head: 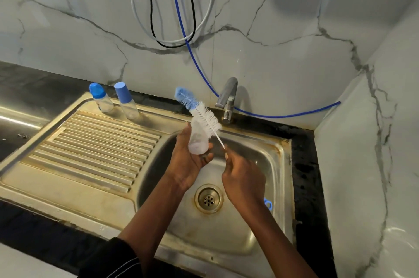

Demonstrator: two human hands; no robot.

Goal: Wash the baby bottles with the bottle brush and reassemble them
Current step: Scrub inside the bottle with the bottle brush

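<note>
My left hand [187, 159] holds an open clear baby bottle [199, 139] over the sink basin [267, 164], its mouth pointing up and away. My right hand [243, 178] pinches the thin white handle of the bottle brush [200, 113]. The white and blue bristles are out of the bottle, just above its mouth. Two more bottles stand at the back of the drainboard: one with a blue domed cap [101, 100] and one with a paler blue cap [126, 100].
A steel tap [227, 98] stands behind the basin with no water running. A blue ring part [268, 204] lies in the basin beside my right wrist. The drain [208, 198] is open. Ribbed drainboard [90, 148] to the left; hoses hang on the marble wall.
</note>
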